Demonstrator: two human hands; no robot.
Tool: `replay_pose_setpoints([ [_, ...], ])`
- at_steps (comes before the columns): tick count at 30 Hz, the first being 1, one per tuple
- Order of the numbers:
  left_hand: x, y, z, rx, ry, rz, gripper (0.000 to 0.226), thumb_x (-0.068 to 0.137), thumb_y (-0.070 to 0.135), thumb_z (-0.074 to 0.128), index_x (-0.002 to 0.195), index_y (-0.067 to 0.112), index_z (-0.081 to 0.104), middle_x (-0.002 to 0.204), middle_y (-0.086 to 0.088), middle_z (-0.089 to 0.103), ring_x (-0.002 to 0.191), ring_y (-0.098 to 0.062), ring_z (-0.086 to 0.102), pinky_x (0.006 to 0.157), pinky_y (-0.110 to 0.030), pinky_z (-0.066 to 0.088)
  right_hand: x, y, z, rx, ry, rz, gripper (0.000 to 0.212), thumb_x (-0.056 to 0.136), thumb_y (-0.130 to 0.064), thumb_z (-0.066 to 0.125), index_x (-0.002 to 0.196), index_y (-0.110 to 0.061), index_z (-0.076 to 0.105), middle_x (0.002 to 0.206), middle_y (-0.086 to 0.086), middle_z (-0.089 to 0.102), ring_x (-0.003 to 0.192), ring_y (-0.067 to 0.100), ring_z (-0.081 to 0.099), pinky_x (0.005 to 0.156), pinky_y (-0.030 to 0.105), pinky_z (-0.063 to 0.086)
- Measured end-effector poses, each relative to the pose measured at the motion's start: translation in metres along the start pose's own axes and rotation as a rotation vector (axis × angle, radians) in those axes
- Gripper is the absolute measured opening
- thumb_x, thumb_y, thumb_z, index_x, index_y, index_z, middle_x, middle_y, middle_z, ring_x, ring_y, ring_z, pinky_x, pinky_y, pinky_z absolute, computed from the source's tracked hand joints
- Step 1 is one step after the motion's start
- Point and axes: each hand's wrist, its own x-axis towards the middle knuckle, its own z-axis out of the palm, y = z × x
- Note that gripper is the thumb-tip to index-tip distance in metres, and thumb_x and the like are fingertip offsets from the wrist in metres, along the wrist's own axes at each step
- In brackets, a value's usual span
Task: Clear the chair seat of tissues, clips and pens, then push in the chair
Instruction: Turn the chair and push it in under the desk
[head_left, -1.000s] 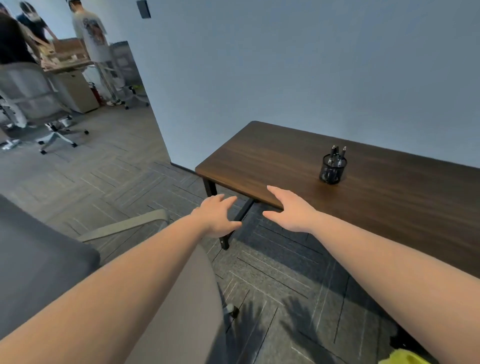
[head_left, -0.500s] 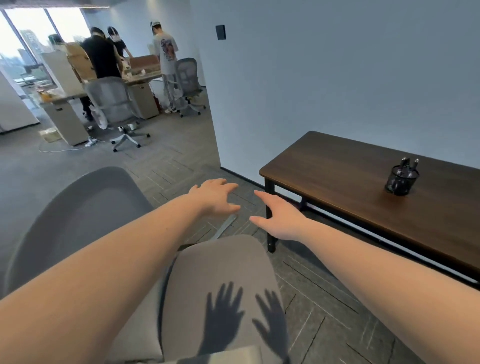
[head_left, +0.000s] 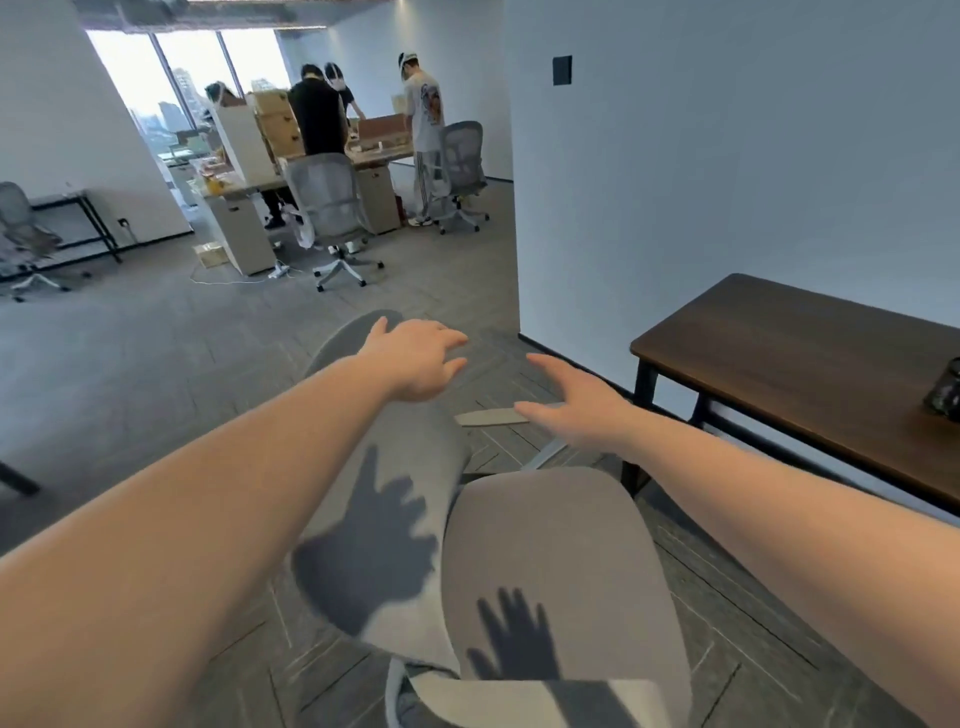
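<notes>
A grey office chair stands in front of me, its seat (head_left: 550, 566) bare of any tissues, clips or pens. The backrest (head_left: 384, 493) rises to the left of the seat. My left hand (head_left: 415, 358) hovers open over the top of the backrest. My right hand (head_left: 576, 400) is open above the chair's far armrest (head_left: 491, 417). Both hands hold nothing and cast shadows on the chair. The dark wooden desk (head_left: 789, 358) is to the right, with a black mesh pen holder (head_left: 945, 389) at the frame edge.
A white wall runs behind the desk. Grey carpet floor (head_left: 156, 364) stretches to the left. Several people stand at a far desk with boxes, and other office chairs (head_left: 327, 208) are back there.
The view has swung left, from the desk to the chair. Both open hands now hover over the chair's backrest and armrest instead of the desk's front edge.
</notes>
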Motion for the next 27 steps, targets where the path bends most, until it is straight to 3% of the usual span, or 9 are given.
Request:
replay_pose_setpoints([
  [7, -0.011, -0.11, 0.019, -0.028, -0.011, -0.04, 0.051, 0.096, 0.049, 0.032, 0.143, 0.029, 0.035, 0.155, -0.001, 0.029, 0.144, -0.023, 0.02, 0.118, -0.052, 0.016, 0.031, -0.097, 0.066, 0.016, -0.016, -0.076, 0.069, 0.092, -0.041, 0.057, 0.15, -0.027, 0.024, 0.157, -0.008, 0.029, 0.143, 0.012, 0.028, 0.113, 0.026, 0.024],
  [12, -0.019, -0.157, 0.046, -0.303, -0.005, -0.004, 0.052, 0.094, 0.007, 0.038, 0.145, 0.017, 0.032, 0.152, -0.007, 0.035, 0.139, -0.025, 0.031, 0.114, -0.035, 0.025, 0.044, -0.131, 0.113, 0.026, -0.097, -0.065, 0.074, 0.09, -0.047, 0.056, 0.151, -0.026, 0.021, 0.156, -0.006, 0.031, 0.142, 0.015, 0.032, 0.116, 0.032, 0.029],
  [16, -0.025, -0.187, 0.065, -0.291, -0.052, 0.035, 0.074, 0.083, -0.009, 0.043, 0.147, 0.023, 0.028, 0.158, 0.001, 0.018, 0.143, -0.021, 0.024, 0.112, -0.032, 0.029, 0.055, -0.151, 0.134, -0.021, -0.132, -0.068, 0.078, 0.091, -0.05, 0.053, 0.153, -0.02, 0.016, 0.16, -0.004, 0.021, 0.146, 0.015, 0.023, 0.115, 0.029, 0.023],
  [21, -0.017, -0.199, 0.081, -0.24, -0.027, 0.097, 0.09, 0.077, 0.009, 0.069, 0.149, 0.029, 0.018, 0.161, 0.005, 0.005, 0.145, -0.018, 0.021, 0.114, -0.037, 0.032, 0.064, -0.165, 0.149, -0.051, -0.173, -0.043, 0.088, 0.088, -0.057, 0.053, 0.153, -0.014, 0.013, 0.161, 0.003, 0.02, 0.146, 0.02, 0.024, 0.115, 0.032, 0.025],
  [24, -0.013, -0.197, 0.081, -0.154, 0.021, 0.117, 0.096, 0.07, 0.011, 0.076, 0.148, 0.027, 0.022, 0.161, 0.006, 0.008, 0.144, -0.016, 0.024, 0.112, -0.037, 0.035, 0.067, -0.166, 0.156, -0.055, -0.197, -0.019, 0.084, 0.084, -0.058, 0.058, 0.148, -0.014, 0.026, 0.153, 0.006, 0.037, 0.138, 0.023, 0.039, 0.11, 0.035, 0.035],
  [27, -0.01, -0.192, 0.079, -0.124, 0.04, 0.119, 0.096, 0.067, 0.017, 0.081, 0.147, 0.026, 0.028, 0.16, 0.006, 0.013, 0.142, -0.016, 0.03, 0.11, -0.039, 0.036, 0.068, -0.161, 0.161, -0.055, -0.221, 0.011, 0.067, 0.079, -0.055, 0.065, 0.131, -0.017, 0.046, 0.131, 0.005, 0.058, 0.119, 0.024, 0.055, 0.096, 0.036, 0.047],
])
